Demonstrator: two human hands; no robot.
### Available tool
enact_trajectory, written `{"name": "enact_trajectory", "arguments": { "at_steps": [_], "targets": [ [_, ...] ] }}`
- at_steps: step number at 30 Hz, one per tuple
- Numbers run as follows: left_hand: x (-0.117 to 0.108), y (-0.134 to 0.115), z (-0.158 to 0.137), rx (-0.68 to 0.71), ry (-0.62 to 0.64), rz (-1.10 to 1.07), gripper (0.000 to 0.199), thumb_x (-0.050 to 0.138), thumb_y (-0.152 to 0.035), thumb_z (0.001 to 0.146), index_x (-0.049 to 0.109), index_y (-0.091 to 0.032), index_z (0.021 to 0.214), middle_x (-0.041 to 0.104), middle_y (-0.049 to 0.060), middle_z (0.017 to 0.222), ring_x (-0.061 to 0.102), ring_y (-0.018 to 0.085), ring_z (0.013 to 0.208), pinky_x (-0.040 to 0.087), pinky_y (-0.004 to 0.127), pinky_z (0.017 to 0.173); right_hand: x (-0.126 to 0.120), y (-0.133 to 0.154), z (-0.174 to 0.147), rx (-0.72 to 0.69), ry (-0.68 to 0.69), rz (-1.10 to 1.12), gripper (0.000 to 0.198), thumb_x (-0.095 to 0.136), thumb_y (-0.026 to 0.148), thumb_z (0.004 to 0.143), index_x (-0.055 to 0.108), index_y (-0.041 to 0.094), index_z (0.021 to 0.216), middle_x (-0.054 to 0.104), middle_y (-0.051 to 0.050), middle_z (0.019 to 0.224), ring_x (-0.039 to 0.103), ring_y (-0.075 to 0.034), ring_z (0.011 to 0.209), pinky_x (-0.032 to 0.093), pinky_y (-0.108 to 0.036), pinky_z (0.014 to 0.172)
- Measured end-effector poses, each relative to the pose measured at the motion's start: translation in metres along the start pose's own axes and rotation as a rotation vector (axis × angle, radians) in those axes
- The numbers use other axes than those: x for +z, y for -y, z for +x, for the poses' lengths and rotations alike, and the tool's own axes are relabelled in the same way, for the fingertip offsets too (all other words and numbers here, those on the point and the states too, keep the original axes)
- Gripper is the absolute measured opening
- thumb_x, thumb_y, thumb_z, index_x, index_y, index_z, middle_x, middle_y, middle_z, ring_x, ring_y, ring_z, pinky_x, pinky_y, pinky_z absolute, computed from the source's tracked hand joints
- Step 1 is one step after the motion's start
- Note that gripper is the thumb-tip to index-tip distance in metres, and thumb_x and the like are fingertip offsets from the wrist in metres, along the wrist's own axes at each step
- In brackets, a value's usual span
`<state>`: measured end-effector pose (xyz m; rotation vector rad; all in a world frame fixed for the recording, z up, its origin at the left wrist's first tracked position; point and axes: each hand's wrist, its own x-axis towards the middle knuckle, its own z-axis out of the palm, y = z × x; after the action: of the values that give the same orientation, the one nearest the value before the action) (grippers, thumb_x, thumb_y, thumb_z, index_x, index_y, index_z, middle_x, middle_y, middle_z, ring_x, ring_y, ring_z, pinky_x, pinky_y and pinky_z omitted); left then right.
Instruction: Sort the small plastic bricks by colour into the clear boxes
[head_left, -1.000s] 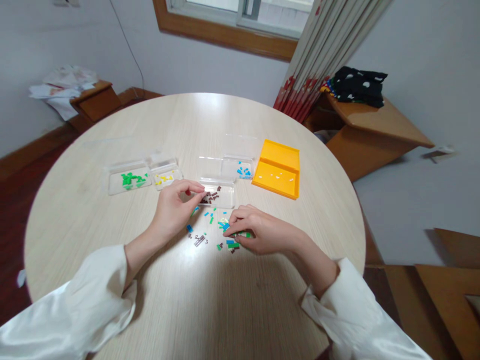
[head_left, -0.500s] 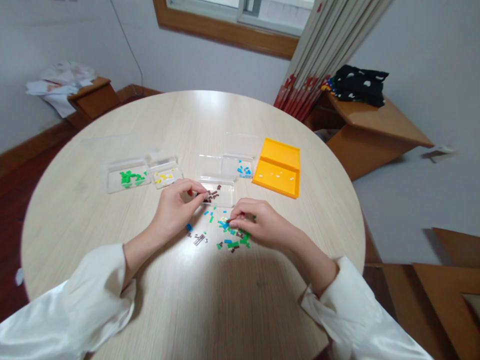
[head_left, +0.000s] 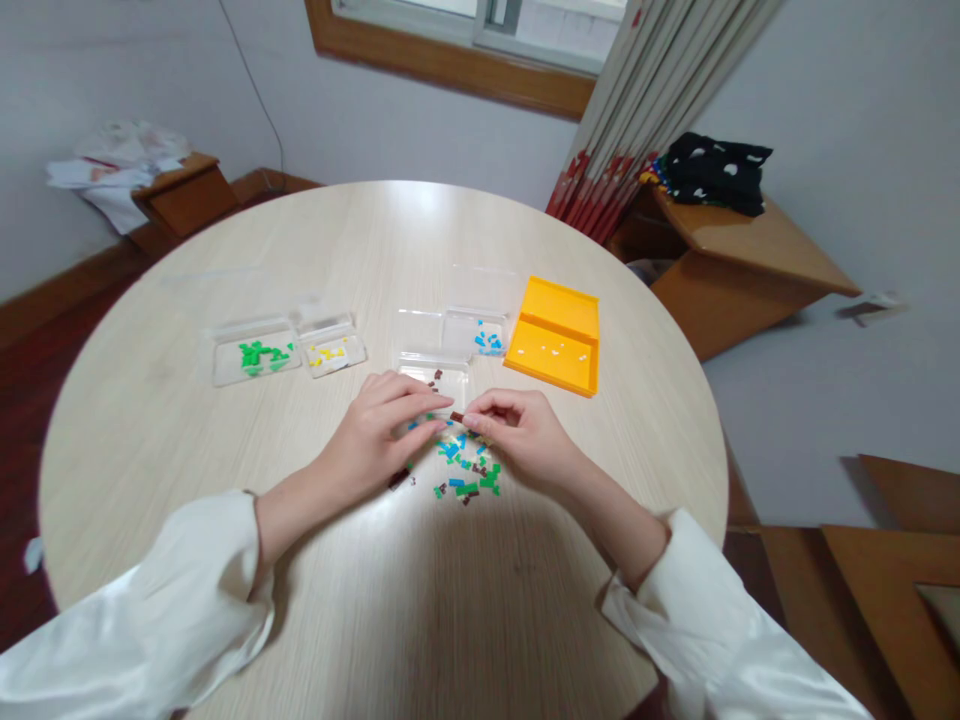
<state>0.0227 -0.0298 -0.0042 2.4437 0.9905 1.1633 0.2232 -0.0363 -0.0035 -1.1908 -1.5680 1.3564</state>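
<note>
Between the thumb and fingers of my right hand (head_left: 525, 432) is a small brown building brick (head_left: 457, 416). My left hand (head_left: 386, 428) reaches toward that brick with thumb and fingers apart, holding nothing that I can see. Beneath and between the hands lies a loose pile of small green, blue and brown bricks (head_left: 466, 488). Just beyond them stands a clear plastic box (head_left: 454, 375) with brown pieces in it, partly hidden by my left hand.
At the left are clear boxes of green pieces (head_left: 259, 356) and yellow pieces (head_left: 328, 352). Farther back, a clear box holds blue pieces (head_left: 488, 341). An open orange case (head_left: 562, 300) with white pieces stands at the right. All rest on a round wooden table (head_left: 360, 620).
My left hand has moved right, from the box of brown pieces to beside my right hand. My right hand has lifted a brown brick slightly away from the pile.
</note>
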Motion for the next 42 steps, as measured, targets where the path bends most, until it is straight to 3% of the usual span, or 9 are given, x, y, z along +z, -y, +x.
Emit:
{"name": "enact_trajectory", "arguments": {
  "at_steps": [4,9,12,16,22,29,36,42],
  "targets": [
    [0.003,-0.004,-0.001,0.072,0.045,0.013,0.014,0.056,-0.025,0.089,0.068,-0.018,0.089,0.067,0.005,0.081,0.059,0.016,0.079,0.043,0.03,0.07,0.006,0.002,-0.002,0.01,0.063,0.03,0.021,0.065,0.035,0.073,0.066,0.014,0.072,0.06,0.0,0.064,0.046,-0.008,0.056,0.037,-0.023,0.055],
    [0.001,-0.003,-0.002,0.062,0.042,0.019,0.013,0.058,-0.026,0.088,0.068,-0.017,0.087,0.068,0.004,0.08,0.059,0.016,0.078,0.042,0.031,0.07,0.002,0.002,-0.003,-0.024,0.062,-0.036,0.02,0.062,0.033,0.077,0.066,0.014,0.073,0.061,-0.001,0.067,0.048,-0.009,0.06,0.037,-0.023,0.057],
    [-0.001,0.0,-0.001,-0.012,0.008,0.038,0.012,0.059,-0.026,0.087,0.069,-0.018,0.085,0.068,0.004,0.079,0.059,0.016,0.077,0.042,0.031,0.07,-0.008,0.005,-0.003,-0.042,0.112,-0.178,0.013,0.066,0.026,0.074,0.066,0.014,0.071,0.057,0.001,0.064,0.045,-0.008,0.058,0.035,-0.022,0.055],
    [-0.004,0.006,0.001,-0.179,0.007,0.07,0.008,0.064,-0.025,0.083,0.069,-0.019,0.079,0.069,0.003,0.077,0.059,0.017,0.076,0.041,0.033,0.071,-0.019,0.012,-0.003,-0.05,0.33,-0.374,0.005,0.069,0.014,0.071,0.065,0.014,0.068,0.054,0.003,0.064,0.045,-0.008,0.06,0.036,-0.02,0.056],
    [-0.004,0.017,0.002,-0.32,0.037,0.207,0.01,0.068,-0.029,0.078,0.068,-0.02,0.074,0.069,0.002,0.075,0.06,0.021,0.079,0.039,0.036,0.073,-0.02,0.015,-0.006,-0.155,0.46,-0.672,0.007,0.069,0.008,0.071,0.065,0.014,0.069,0.054,0.002,0.066,0.047,-0.008,0.064,0.035,-0.02,0.061],
    [-0.003,0.023,0.0,-0.37,0.035,0.316,0.035,0.069,-0.035,0.078,0.065,-0.021,0.111,0.069,0.006,0.098,0.058,0.026,0.097,0.037,0.039,0.082,-0.02,0.013,-0.005,-0.152,0.476,-0.728,0.003,0.07,0.014,0.072,0.067,0.014,0.073,0.058,0.001,0.069,0.049,-0.009,0.064,0.036,-0.02,0.062],
    [-0.002,0.022,0.001,-0.38,0.05,0.301,0.032,0.066,-0.035,0.08,0.064,-0.021,0.11,0.068,0.005,0.097,0.057,0.025,0.097,0.036,0.038,0.083,-0.019,0.015,-0.005,-0.155,0.487,-0.74,0.005,0.066,0.011,0.073,0.069,0.015,0.075,0.06,0.0,0.07,0.05,-0.009,0.065,0.036,-0.021,0.064],
    [-0.002,0.02,0.001,-0.307,-0.016,0.224,0.023,0.067,-0.03,0.08,0.067,-0.021,0.101,0.069,0.005,0.092,0.058,0.023,0.089,0.038,0.038,0.08,-0.018,0.014,-0.006,-0.185,0.478,-0.702,0.015,0.057,0.004,0.074,0.068,0.015,0.073,0.06,0.0,0.069,0.049,-0.01,0.065,0.036,-0.022,0.065]
  ]
}}
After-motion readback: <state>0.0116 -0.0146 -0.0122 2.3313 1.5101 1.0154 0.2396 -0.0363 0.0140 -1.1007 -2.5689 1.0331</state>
